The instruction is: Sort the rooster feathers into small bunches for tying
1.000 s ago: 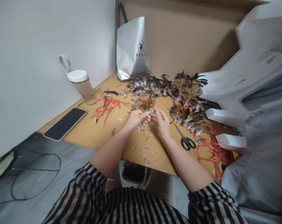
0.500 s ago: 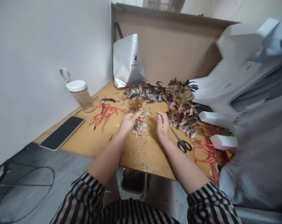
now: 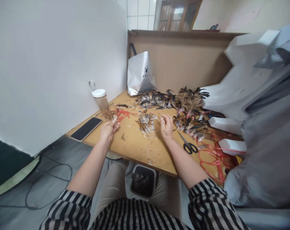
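Feather bunch (image 3: 108, 115) is pinched in left hand (image 3: 107, 131) — best gripped lightly, plumes uncrushed — while right hand (image 3: 167, 127) is loosely curled, any contents cannot be told.

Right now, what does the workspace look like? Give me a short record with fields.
left hand: holds a small feather bunch beside the red strips
right hand: loosely curled, nothing visible in it
between hands: loose feather pile on the table
table right: feather clumps, black-handled scissors, red strands
table left: phone, lidded cup
table back: silver bag, upright
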A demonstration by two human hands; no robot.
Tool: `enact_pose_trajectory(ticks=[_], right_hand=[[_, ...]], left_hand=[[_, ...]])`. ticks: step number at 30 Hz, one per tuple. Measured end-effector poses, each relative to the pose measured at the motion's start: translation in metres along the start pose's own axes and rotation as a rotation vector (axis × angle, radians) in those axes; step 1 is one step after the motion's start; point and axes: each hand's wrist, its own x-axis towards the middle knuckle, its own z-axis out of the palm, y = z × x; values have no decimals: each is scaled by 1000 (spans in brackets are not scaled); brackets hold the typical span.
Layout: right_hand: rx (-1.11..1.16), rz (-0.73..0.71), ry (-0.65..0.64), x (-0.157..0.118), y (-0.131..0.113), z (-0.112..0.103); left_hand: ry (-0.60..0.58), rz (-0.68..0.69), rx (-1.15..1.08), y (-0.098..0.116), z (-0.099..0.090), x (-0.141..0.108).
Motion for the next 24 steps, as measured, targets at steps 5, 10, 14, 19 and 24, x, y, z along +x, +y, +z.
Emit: enact_pose_trajectory(ticks=[5, 10, 14, 19, 24], right_hand=[[-6, 0, -16, -3, 4, 1], [1, -3, 6, -3, 9, 1], [23, 13, 6, -1, 4, 0], [99, 44, -98, -2, -9, 3], [142, 22, -178, -6, -14, 10]], left_hand=[[29, -18, -12, -7, -6, 4], [67, -59, -40, -18, -6, 13], [4, -113, -110, -20, -4, 9], [-83, -133, -152, -14, 4, -2], [-91, -62, -3, -16, 10, 2]])
